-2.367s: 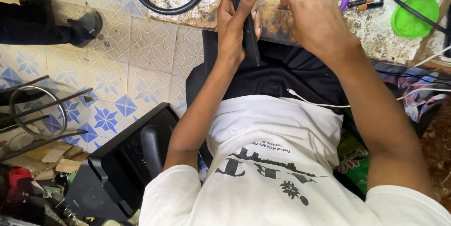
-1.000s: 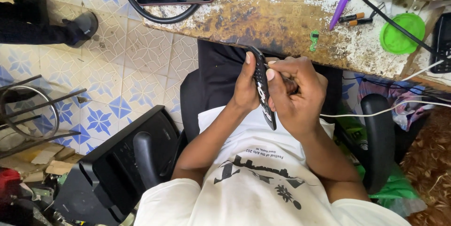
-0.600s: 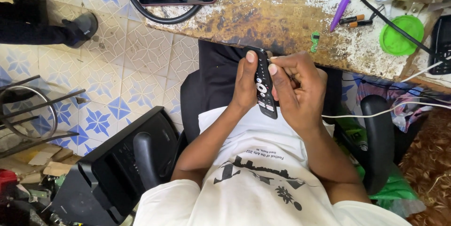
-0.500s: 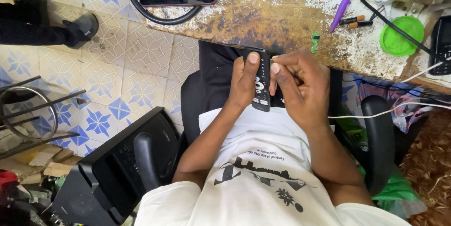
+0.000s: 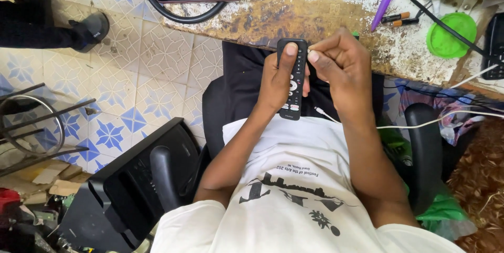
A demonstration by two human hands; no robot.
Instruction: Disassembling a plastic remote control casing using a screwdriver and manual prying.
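**Remote held over the lap**

While the person sat at the worn, rust-stained bench [image 5: 325,6], the left hand [image 5: 275,82] gripped a slim black plastic remote control [image 5: 294,77] upright above the lap, thumb resting near its top. The right hand [image 5: 341,66] was curled just beside it, fingertips pinched at the remote's upper edge. A round green plastic lid [image 5: 449,35] lay on the bench.

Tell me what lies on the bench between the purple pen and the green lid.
In the head view, two small orange-and-black markers and a black cable lie between the purple pen and the green lid.
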